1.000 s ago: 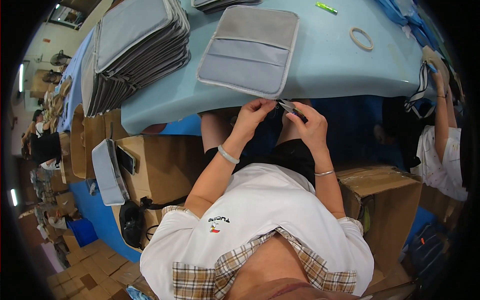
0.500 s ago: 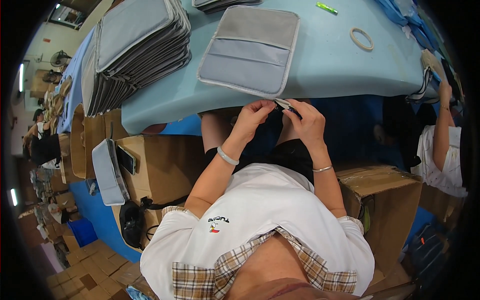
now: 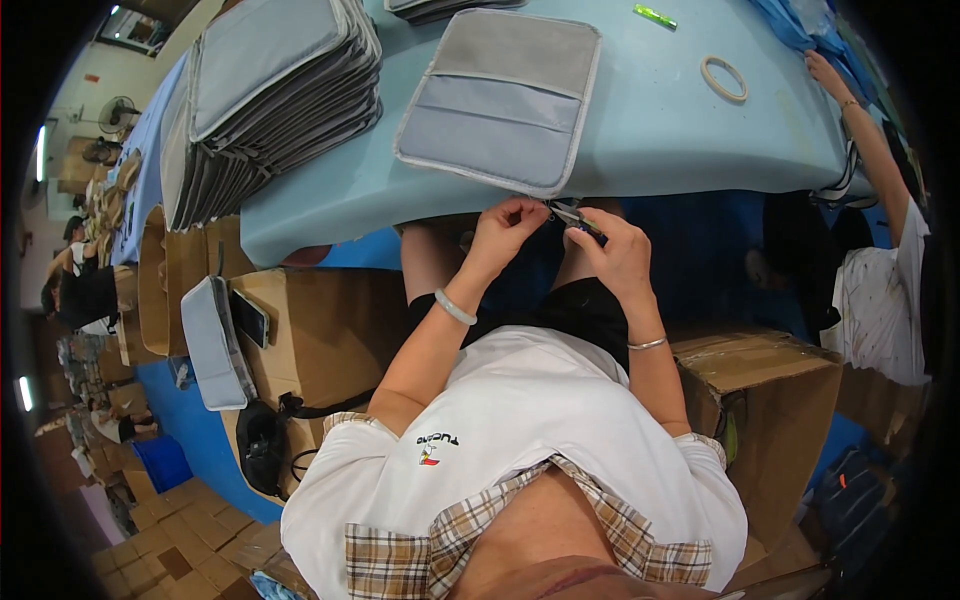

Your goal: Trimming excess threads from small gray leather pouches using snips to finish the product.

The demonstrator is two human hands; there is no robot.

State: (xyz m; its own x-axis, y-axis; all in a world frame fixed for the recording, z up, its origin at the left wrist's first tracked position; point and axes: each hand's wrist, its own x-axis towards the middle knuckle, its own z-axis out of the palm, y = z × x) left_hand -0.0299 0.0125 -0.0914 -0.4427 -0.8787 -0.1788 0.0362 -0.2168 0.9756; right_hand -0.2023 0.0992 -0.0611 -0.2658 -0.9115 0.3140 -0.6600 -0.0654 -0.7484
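Observation:
A flat grey padded sleeve with a front pocket [image 3: 490, 120] lies on the light blue table, its near corner reaching the table's front edge. Just below that corner, my left hand [image 3: 503, 232] is closed in a pinch. Whatever sits between its fingertips is too small to make out. My right hand [image 3: 620, 255] grips a small pair of thread snips [image 3: 567, 213], their metal blades pointing left toward the left fingertips. The blades look slightly apart.
A tall stack of similar grey sleeves [image 3: 275, 80] stands at the table's left. Farther right lie a tape roll [image 3: 723, 79] and a small green packet [image 3: 654, 17]. Cardboard boxes [image 3: 325, 320] flank me, one carrying a phone [image 3: 250, 318]. A co-worker's arm [image 3: 865, 140] reaches in at right.
The snips have turned a little and their blades now show farther apart. My left hand keeps its pinch almost in place. At the right, the co-worker's arm has stretched forward to the blue material.

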